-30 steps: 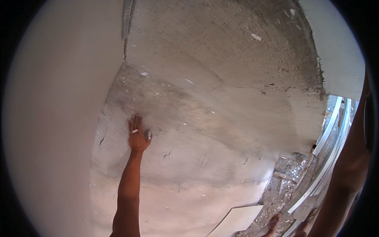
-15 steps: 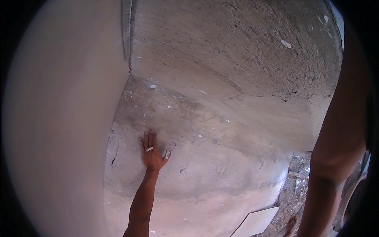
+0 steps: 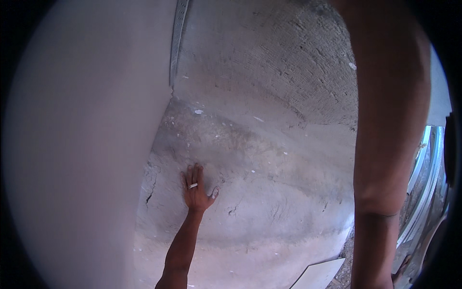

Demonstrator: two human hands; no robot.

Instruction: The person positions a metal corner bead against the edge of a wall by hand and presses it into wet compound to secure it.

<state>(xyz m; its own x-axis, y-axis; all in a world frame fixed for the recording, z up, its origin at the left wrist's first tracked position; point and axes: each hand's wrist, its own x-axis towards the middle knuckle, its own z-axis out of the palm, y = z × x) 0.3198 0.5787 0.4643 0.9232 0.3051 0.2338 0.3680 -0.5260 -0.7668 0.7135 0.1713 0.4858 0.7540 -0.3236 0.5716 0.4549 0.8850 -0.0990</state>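
Observation:
My left hand (image 3: 196, 193) lies flat, fingers stretched out and thumb spread, on a rough cement-like surface (image 3: 260, 207). A pale ring sits on one finger, and the thumb has whitish smears. Nothing is held in this hand. Cracks run through the surface close by, and white specks dot it. My right arm (image 3: 387, 159) rises along the right side, large and close, and passes out at the top, so its hand is out of sight.
A smooth pale panel (image 3: 86, 144) fills the left side. Beside its upper edge runs a perforated metal strip (image 3: 179, 38). Coarse, scored plaster (image 3: 269, 62) covers the top. At the lower right are a flat white board (image 3: 317, 273) and several long metal profiles (image 3: 426, 192).
My right arm has swung left and up across the view, covering part of the plaster. The scene has shifted slightly right and down. My left hand stays on the same spot.

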